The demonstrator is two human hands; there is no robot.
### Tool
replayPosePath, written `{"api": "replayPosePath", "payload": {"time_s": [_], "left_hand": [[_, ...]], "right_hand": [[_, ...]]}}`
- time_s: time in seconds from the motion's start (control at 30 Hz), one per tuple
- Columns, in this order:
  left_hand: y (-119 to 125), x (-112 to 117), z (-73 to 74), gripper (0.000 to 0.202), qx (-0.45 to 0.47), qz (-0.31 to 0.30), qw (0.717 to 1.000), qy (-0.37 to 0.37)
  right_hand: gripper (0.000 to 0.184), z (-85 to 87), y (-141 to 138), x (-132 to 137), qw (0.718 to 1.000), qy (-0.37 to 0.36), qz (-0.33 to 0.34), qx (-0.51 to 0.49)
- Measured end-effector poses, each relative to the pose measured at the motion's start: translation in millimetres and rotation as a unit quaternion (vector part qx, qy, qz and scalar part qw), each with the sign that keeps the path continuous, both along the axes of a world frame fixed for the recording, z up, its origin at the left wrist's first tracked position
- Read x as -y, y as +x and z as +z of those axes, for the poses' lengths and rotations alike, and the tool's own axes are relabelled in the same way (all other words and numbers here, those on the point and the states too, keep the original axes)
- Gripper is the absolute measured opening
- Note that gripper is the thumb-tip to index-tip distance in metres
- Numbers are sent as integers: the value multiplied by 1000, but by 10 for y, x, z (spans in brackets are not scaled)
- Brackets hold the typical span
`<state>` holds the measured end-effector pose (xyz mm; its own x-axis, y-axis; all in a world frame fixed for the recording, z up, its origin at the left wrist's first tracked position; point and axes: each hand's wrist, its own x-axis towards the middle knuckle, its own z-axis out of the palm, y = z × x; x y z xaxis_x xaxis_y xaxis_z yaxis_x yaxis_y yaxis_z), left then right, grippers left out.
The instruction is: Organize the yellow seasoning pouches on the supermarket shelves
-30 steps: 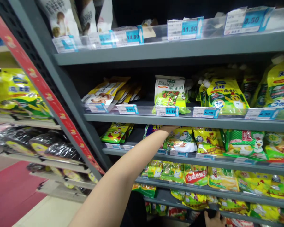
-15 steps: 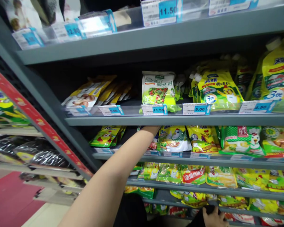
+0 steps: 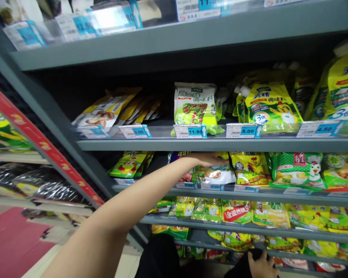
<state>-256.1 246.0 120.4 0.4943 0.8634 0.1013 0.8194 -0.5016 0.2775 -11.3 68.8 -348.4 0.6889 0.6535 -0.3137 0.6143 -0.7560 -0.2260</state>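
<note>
My left arm stretches across to the shelf below the mushroom-type bags. There my left hand (image 3: 210, 158) lies over the upper part of a yellow, green and white seasoning packet (image 3: 216, 174), its fingers extended and partly shaded by the shelf above. A purple-topped packet (image 3: 178, 155) sits just left of it, partly behind my wrist. To the right stands a yellow chicken-essence packet (image 3: 250, 168). Low in the view, my right hand (image 3: 263, 265) rests with fingers spread on my dark-clothed knee (image 3: 239, 267) and holds nothing.
Above my left hand runs a grey shelf edge (image 3: 203, 145) with price tags. It carries a white-and-green seasoning bag (image 3: 195, 106) and yellow spouted pouches (image 3: 274, 106). A green packet with a chef chicken (image 3: 298, 170) stands at the right. A red-striped upright (image 3: 43, 143) borders the left side.
My left hand has come out from under the shelf edge and shifted right, onto the yellow, green and white packet. The right hand stays on the knee. The view has shifted slightly.
</note>
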Motion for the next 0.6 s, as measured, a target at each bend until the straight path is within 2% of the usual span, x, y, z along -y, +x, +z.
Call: {"api": "replayPosePath", "payload": {"time_s": [0.07,0.13,0.27,0.43,0.6], "left_hand": [[10,94,-42,99,-30,-33,998,-40],[13,160,-97,106,-33,-35,998,-44],[14,215,-167,95,-29,-27,998,-39],[19,192,-219,64,12,-4,1000,-22],[161,154,-350,59,24,25,999,-11]], "right_hand": [[85,-1,8,7,1000,-2,2,-6],[85,3,4,5,1000,0,4,-9],[81,25,-27,-22,1000,5,14,-5],[81,78,-53,-32,1000,-3,7,-1],[78,139,-51,23,1000,-4,12,1]]}}
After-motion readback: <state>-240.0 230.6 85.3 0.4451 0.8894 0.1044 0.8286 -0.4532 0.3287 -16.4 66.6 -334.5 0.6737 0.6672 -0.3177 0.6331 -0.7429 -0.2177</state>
